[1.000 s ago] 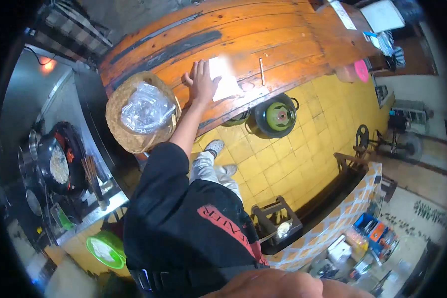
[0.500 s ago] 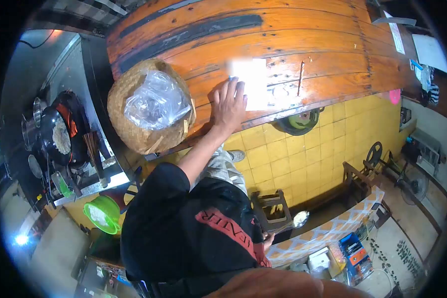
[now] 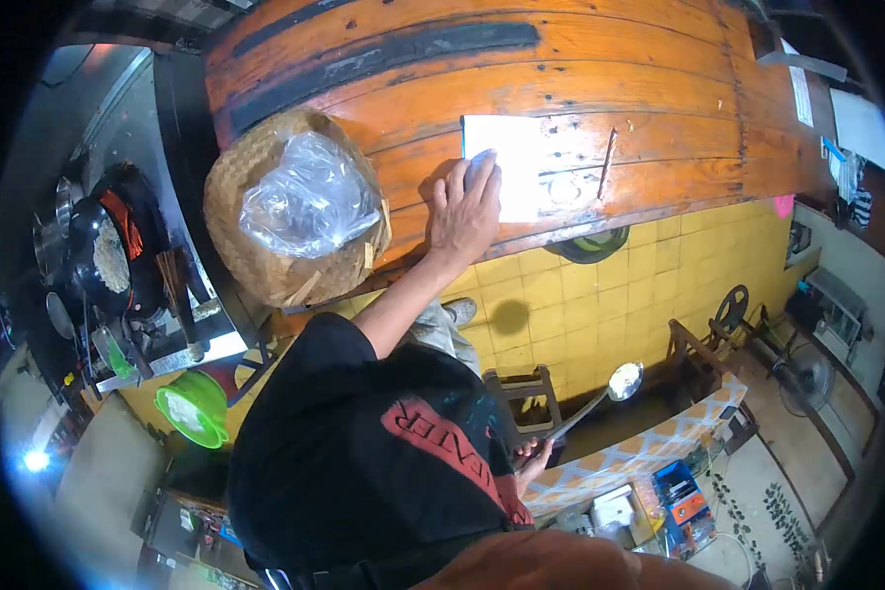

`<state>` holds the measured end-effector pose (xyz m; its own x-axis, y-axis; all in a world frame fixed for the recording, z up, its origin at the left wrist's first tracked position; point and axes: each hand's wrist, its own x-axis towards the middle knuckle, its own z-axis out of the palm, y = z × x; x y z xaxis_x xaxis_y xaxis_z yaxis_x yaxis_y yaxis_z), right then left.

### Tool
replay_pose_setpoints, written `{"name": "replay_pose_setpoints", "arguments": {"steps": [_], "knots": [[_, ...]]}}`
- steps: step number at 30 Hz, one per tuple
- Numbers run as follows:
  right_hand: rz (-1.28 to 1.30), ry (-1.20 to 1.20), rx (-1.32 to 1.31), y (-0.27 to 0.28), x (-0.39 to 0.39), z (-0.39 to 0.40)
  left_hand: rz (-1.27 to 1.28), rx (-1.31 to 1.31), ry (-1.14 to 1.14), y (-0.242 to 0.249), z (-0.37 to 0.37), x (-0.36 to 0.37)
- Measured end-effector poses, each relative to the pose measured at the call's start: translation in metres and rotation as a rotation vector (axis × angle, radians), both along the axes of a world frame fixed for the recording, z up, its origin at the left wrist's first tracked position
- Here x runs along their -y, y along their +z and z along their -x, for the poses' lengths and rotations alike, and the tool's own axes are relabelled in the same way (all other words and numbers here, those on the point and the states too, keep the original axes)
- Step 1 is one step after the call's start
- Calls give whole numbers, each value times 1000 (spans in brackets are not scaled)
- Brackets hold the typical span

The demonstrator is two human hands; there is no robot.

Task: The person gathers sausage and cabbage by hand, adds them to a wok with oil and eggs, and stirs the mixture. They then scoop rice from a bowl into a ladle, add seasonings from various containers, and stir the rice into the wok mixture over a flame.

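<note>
My left hand (image 3: 465,216) rests palm down on the wooden table, fingers stretched out and a little apart over the left edge of a white sheet of paper (image 3: 517,187). A dark bluish edge shows along that side of the sheet. Low at my right side, my right hand (image 3: 532,462) is closed around the handle of a metal ladle (image 3: 626,381). The ladle's bowl points away to the right; glare hides whether it holds anything. To the left of my left hand stands a woven basket (image 3: 228,211) with a clear plastic bag (image 3: 310,202) on top.
A thin brown stick (image 3: 608,162) lies on the table (image 3: 639,69). At left, a wok (image 3: 108,258) of pale food sits on the stove near a green basin (image 3: 192,408). A wooden stool (image 3: 521,398) and tiled counter edge (image 3: 649,447) are at my right.
My right hand has come further into view, and the ladle has swung outward and away from my body. My left hand stays on the paper. The whole view has shifted slightly.
</note>
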<state>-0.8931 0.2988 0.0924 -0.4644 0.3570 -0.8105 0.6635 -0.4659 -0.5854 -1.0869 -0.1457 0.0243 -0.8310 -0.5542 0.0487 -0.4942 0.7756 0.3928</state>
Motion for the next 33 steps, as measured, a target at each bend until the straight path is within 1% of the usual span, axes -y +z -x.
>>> {"name": "replay_pose_setpoints", "arguments": {"steps": [2, 5, 10, 12, 14, 15, 16, 18, 19, 21, 22, 23, 24, 25, 26, 27, 28, 29, 30, 31, 32, 33], "knots": [[-55, 30, 8, 1, 12, 3, -23, 42, -49, 1, 0, 1], [-20, 28, -15, -10, 4, -4, -21, 80, -92, 8, 1, 3], [2, 2, -40, -17, -6, -17, -20, 16, -61, 4, 1, -1], [111, 66, -89, -29, -23, -33, -15, -25, -62, 0, 0, -1], [-148, 94, -96, -10, 2, -30, 70, -120, -43, -6, -4, -2], [-131, 117, -166, -12, -3, -37, 112, -180, -28, -10, -4, -2], [-192, 100, -153, -6, -1, -40, 119, -201, -64, -3, -5, -5], [-233, 74, -172, 9, 1, -45, 114, -343, -37, 11, -7, -27], [-275, 83, -171, 18, 4, -44, 30, -366, -126, 26, -9, -48], [-342, 67, -185, 26, 2, -48, -285, -358, -449, 26, -14, -101], [-370, 43, -197, 29, 0, -54, -481, -307, -600, 18, -23, -138], [-342, 26, -257, 34, -4, -59, -673, -234, -764, 12, -34, -177], [-293, -32, -333, 34, -7, -71, -699, -219, -919, 19, -47, -214], [-260, -90, -334, 49, -3, -72, -891, 26, -1024, 25, -68, -251], [-223, -150, -381, 44, -7, -85, -1040, 312, -1111, 32, -88, -285], [-214, -189, -366, 64, -1, -89, -1028, 382, -1265, 37, -112, -316], [-173, -215, -328, 72, 0, -99, -1270, 537, -1202, 42, -140, -346], [-291, -194, -308, 48, -4, -112, -1492, 715, -1087, 45, -164, -371], [-154, -263, -401, 53, -5, -128, -1465, 799, -1203, 51, -193, -395], [-238, -184, -392, 56, -6, -140, -1523, 876, -1157, 57, -214, -408], [-280, -225, -454, 42, -7, -153, -1572, 947, -1093, 59, -236, -419], [-386, -212, -330, 61, -13, -170, -1531, 1015, -1168, 62, -264, -433]]}}
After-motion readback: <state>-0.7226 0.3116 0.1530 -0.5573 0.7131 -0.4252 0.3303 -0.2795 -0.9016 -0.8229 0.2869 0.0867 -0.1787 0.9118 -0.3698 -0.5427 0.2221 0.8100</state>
